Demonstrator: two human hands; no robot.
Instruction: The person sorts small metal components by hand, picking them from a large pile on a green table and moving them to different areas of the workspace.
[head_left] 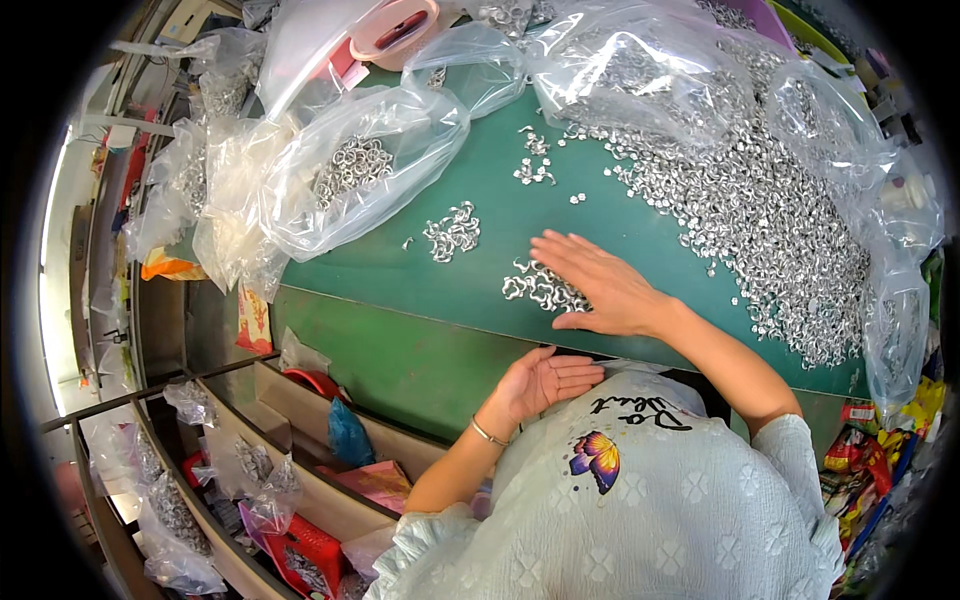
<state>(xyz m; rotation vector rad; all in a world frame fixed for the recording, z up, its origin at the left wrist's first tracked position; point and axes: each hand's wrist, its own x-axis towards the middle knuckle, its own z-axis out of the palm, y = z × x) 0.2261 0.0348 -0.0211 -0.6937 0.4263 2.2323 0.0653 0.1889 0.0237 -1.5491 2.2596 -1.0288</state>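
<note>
While the flat, open right hand (612, 290) partly covers silver flower-shaped metal pieces (535, 288) near the green tabletop's (380, 265) front edge, open left hand (540, 387) just off it, work looks partly done: clear plastic bag (425, 130) tabletop-left holds some, silver metal heap (790, 240) tabletop-right likely remains.

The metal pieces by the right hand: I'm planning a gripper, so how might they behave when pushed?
The metal pieces probably won't bend, given their hard, shiny look. Their open, wavy outlines may catch on one another. Lying loose on the smooth-looking green tabletop, they'd likely slide rather than roll.
</note>
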